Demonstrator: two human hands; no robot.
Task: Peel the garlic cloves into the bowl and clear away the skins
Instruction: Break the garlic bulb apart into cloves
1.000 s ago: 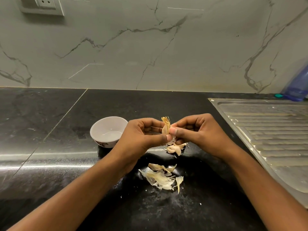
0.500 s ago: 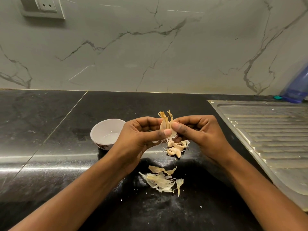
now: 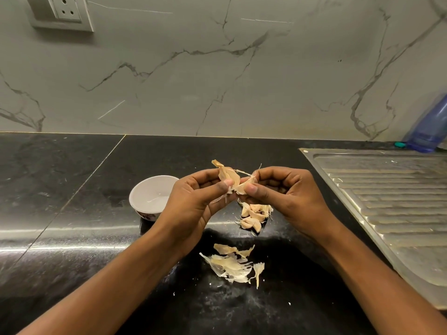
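Tilting leftward now, the garlic clove (image 3: 229, 175) no longer stands upright between the thumbs as it did half a second ago. Its dry tip points up and to the left, and a thin strip of skin stretches from it toward the right. The two hands have drawn a little apart. The bowl, the loose cloves and the skins lie where they lay before.

The socket (image 3: 65, 8) sits high on the grey, dark-veined marble wall (image 3: 217, 68). The counter (image 3: 72, 189) is black polished stone, glossy and dusted with pale flecks. The bowl (image 3: 139, 189) is small, round and white, with a dark pattern low on its outer wall. The skins (image 3: 232, 265) are thin, papery, cream-coloured flakes in a loose heap. The cloves (image 3: 254, 215) are curved, pale and still jacketed. The draining board (image 3: 387, 201) is ribbed steel, and a clear blue bottle (image 3: 430, 126) stands behind it.

The left hand (image 3: 193, 201) pinches the garlic clove between thumb and curled fingers, just right of the bowl. The right hand (image 3: 285, 192) pinches its lower end and skin with thumb and forefinger. The clove is held above the counter between both hands. The loose cloves lie just below the thumbs and the skins nearer the person, between the forearms.
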